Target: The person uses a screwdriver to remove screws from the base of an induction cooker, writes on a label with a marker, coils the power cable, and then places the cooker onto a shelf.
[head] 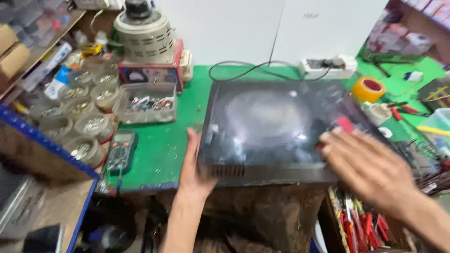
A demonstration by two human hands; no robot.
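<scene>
- Far left: shelf edge with round clear tubs of small metal parts (89, 124), stacked in a cluster.
- Near left on the green tabletop (164, 145): dark multimeter (121, 151), lying flat, well apart from my hands.
- Behind it: clear rectangular box of small components (146, 103), then a red-cased meter unit with a round variable transformer (144, 33) on top.
- My left hand (194, 164): fingers straight, palm flat against the left edge of the induction cooktop (269, 126); not wrapped around it.
- Cooktop: dark glass slab, centre of the tabletop, near edge overhanging the front of the bench.
- My right hand (370, 164): blurred, fingers spread open over the cooktop's right near corner; can't tell if it's touching. A red-handled tool (344, 124) is just beside the fingertips; grip unclear.
- Far right: yellow tape roll (369, 89), white power strip (328, 66) at the wall.
- Near right, below the tabletop: bin of red-handled screwdrivers (363, 225).
</scene>
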